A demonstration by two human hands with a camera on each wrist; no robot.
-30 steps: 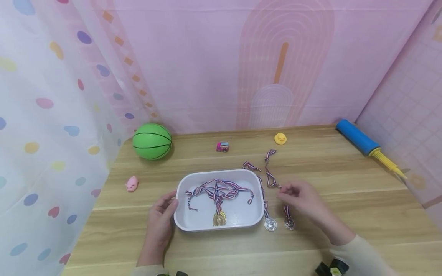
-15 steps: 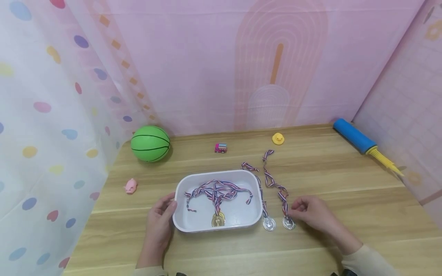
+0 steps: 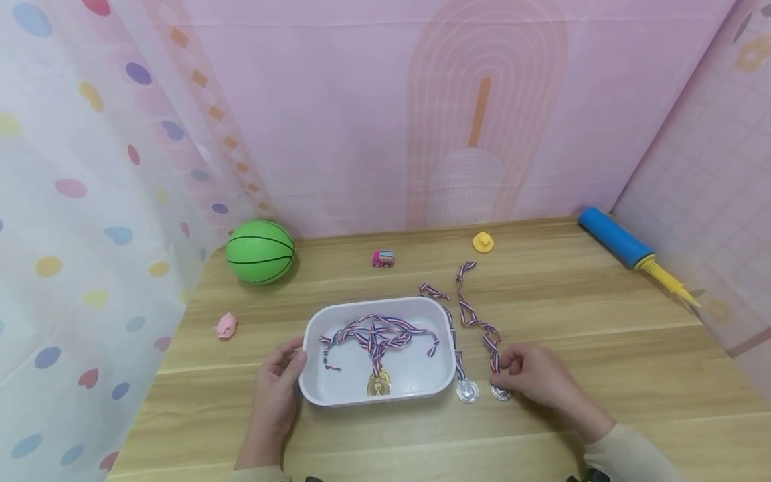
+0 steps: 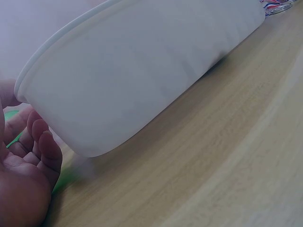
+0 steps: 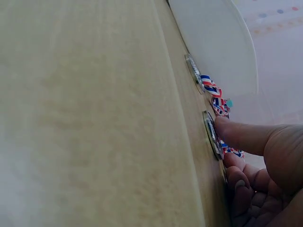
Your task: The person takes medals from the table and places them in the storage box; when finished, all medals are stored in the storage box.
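A white plastic tub (image 3: 415, 395) stands on the wooden table, with two gold medals (image 3: 379, 383) and their tangled striped ribbons inside. My left hand (image 3: 278, 388) holds the tub's left end, thumb at the rim and fingers curled just outside the wall. Right of the tub lie two silver medals on red, white and blue ribbons. The nearer one (image 3: 467, 391) sits beside the tub wall. On the farther silver medal (image 5: 213, 135) my right hand (image 3: 533, 375) has its thumb and a fingertip, pinching it where the ribbon (image 3: 490, 345) begins.
Along the back are a green ball (image 3: 260, 252), a small pink toy truck (image 3: 383, 258), a yellow duck (image 3: 483, 242) and a blue and yellow hand pump (image 3: 632, 251). A pink toy pig (image 3: 226, 326) sits at left. Curtains border the table (image 3: 385, 442).
My right hand has let the farther medal's ribbon down, drawn back toward the medal and settled thumb and finger on it. The left hand stays at the tub. The view has shifted slightly.
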